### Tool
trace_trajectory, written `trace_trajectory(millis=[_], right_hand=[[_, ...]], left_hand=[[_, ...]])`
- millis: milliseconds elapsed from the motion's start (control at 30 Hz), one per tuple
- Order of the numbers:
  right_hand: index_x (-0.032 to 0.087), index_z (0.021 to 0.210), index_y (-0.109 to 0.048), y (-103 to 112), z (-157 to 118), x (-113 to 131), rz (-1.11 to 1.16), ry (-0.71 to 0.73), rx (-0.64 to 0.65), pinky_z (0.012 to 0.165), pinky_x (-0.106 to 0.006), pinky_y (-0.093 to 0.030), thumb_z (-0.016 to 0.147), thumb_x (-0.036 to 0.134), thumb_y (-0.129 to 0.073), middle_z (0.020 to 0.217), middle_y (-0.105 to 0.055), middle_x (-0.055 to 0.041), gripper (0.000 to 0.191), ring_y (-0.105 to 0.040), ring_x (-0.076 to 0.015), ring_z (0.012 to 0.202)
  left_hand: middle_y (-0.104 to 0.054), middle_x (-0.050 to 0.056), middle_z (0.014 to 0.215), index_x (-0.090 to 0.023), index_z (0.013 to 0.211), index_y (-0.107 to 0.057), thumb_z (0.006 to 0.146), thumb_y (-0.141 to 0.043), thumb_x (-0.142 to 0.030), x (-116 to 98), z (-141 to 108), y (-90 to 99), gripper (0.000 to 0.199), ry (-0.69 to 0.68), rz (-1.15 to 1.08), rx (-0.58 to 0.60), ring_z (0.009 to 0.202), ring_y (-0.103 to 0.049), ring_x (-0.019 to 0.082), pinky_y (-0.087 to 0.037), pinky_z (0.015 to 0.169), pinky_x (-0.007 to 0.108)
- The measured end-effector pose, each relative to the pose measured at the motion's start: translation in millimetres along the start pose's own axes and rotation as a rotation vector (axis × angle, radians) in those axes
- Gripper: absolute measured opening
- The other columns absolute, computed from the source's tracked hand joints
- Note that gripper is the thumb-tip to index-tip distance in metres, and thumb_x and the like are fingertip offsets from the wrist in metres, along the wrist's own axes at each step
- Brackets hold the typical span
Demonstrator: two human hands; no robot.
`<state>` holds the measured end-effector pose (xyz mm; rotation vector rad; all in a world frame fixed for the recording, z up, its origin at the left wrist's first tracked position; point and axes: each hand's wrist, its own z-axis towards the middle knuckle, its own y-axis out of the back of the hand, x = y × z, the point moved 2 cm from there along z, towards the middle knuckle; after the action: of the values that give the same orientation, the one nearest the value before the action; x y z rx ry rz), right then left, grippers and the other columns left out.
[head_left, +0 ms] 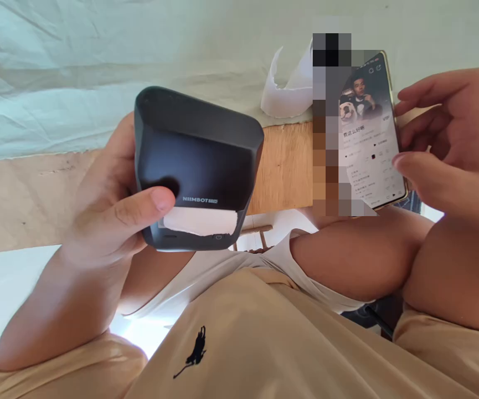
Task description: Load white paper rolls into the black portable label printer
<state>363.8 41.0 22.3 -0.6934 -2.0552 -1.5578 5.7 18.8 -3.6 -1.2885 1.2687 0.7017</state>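
A black label printer [200, 160] is gripped in my left hand [118, 205], its thumb lying across the front near the lettering. A torn strip of white paper [201, 220] sticks out of the printer's slot. At the right, a phone [374, 138] with a lit screen showing a picture and a list is tilted over the table edge. My right hand [442, 133] is at the phone's right edge, fingertips and thumb against its side, fingers curved. Part of the phone's left side is hidden by a pixelated patch.
Curled white paper [287, 94] lies on the pale green cloth [206, 44] beyond the printer. The bare wooden table edge [284, 160] runs across the middle. Below are my legs and tan shirt, with a wooden rack [259, 235] on the floor.
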Motion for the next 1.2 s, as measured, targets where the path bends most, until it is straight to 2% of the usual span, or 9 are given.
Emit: trace_trajectory(millis=[333, 500, 633, 733, 800, 900, 967, 1033, 1200], right_hand=[[0.031, 0.143, -0.058, 6.2, 1.2, -16.6, 0.022, 0.099, 0.021, 0.06, -0.028, -0.046, 0.076, 0.026, -0.069, 0.134, -0.064, -0.0054, 0.068, -0.06, -0.0109, 0.089], [0.032, 0.147, -0.058, 10.5, 0.3, -24.3, 0.099, 0.1, 0.042, 0.062, -0.026, -0.052, 0.078, 0.027, -0.076, 0.134, -0.064, -0.0051, 0.072, -0.063, -0.0107, 0.09], [0.034, 0.146, -0.062, 15.7, -3.6, -23.8, 0.11, 0.067, -0.045, 0.058, -0.026, -0.04, 0.077, 0.038, -0.087, 0.136, -0.063, -0.0049, 0.074, -0.057, -0.008, 0.085], [0.037, 0.142, -0.066, 15.2, -6.9, -18.9, 0.104, 0.094, -0.128, 0.073, -0.031, -0.043, 0.078, 0.036, -0.087, 0.119, -0.062, -0.0032, 0.068, -0.056, -0.0075, 0.09], [0.035, 0.138, -0.069, 14.5, -8.0, -16.3, 0.071, 0.091, -0.187, 0.075, -0.033, -0.043, 0.082, 0.035, -0.081, 0.103, -0.059, -0.0028, 0.058, -0.055, -0.0086, 0.09], [0.031, 0.129, -0.072, 15.0, -7.5, -14.4, -0.011, 0.017, -0.264, 0.063, -0.031, -0.034, 0.088, 0.04, -0.071, 0.086, -0.056, -0.0025, 0.042, -0.052, -0.0084, 0.077], [0.03, 0.124, -0.071, 14.6, -7.5, -13.3, -0.063, -0.036, -0.256, 0.06, -0.03, -0.031, 0.089, 0.044, -0.071, 0.083, -0.057, -0.0019, 0.038, -0.051, -0.0079, 0.072], [0.028, 0.125, -0.07, 12.6, -9.5, -10.7, -0.07, -0.01, -0.246, 0.064, -0.033, -0.038, 0.088, 0.044, -0.072, 0.086, -0.06, -0.0026, 0.04, -0.057, -0.0103, 0.077], [0.03, 0.138, -0.068, 7.0, -18.4, -8.1, -0.052, 0.133, -0.266, 0.091, -0.044, -0.056, 0.095, 0.041, -0.068, 0.116, -0.068, -0.0056, 0.045, -0.068, -0.0167, 0.106]], left_hand=[[-0.059, -0.004, 0.08, -0.017, 0.111, -0.075, 0.084, -0.097, -0.041, 2.8, -1.1, 0.3, 0.043, -0.018, -0.025, 0.014, 0.062, -0.059, 0.007, -0.049, 0.047, 0.019], [-0.057, -0.006, 0.078, -0.017, 0.128, -0.071, 0.084, -0.096, -0.049, 4.3, -1.4, 0.9, 0.059, -0.015, 0.028, 0.001, 0.061, -0.062, 0.006, -0.047, 0.049, 0.016], [-0.055, -0.007, 0.077, -0.021, 0.127, -0.07, 0.082, -0.096, -0.056, 1.9, -0.6, -0.5, 0.062, -0.004, 0.077, -0.011, 0.06, -0.057, 0.003, -0.048, 0.049, 0.015], [-0.054, -0.008, 0.074, -0.02, 0.123, -0.068, 0.084, -0.095, -0.052, -0.5, -0.3, 0.2, 0.058, 0.02, 0.089, -0.013, 0.059, -0.053, 0.002, -0.045, 0.049, 0.014], [-0.053, -0.008, 0.073, -0.019, 0.122, -0.067, 0.085, -0.094, -0.049, -0.2, -1.3, 1.8, 0.055, 0.028, 0.097, -0.012, 0.057, -0.053, 0.001, -0.043, 0.048, 0.014], [-0.057, -0.006, 0.079, -0.017, 0.125, -0.067, 0.081, -0.097, -0.051, 4.5, -2.0, 1.8, 0.063, 0.028, 0.059, -0.049, 0.07, -0.072, 0.012, -0.053, 0.05, 0.018], [-0.063, -0.001, 0.094, -0.019, 0.132, -0.062, 0.088, -0.091, -0.052, 7.2, 2.7, -2.0, 0.063, -0.058, -0.026, -0.158, 0.101, -0.082, 0.03, -0.07, 0.062, 0.033], [-0.066, 0.004, 0.115, -0.026, 0.142, -0.051, 0.1, -0.074, -0.057, 7.9, 13.1, -9.5, 0.057, -0.207, -0.102, -0.279, 0.13, -0.075, 0.041, -0.076, 0.079, 0.053], [-0.066, 0.005, 0.125, -0.03, 0.15, -0.043, 0.101, -0.067, -0.066, 11.9, 40.7, -24.6, 0.066, -0.306, -0.077, -0.309, 0.135, -0.072, 0.043, -0.076, 0.083, 0.058]])
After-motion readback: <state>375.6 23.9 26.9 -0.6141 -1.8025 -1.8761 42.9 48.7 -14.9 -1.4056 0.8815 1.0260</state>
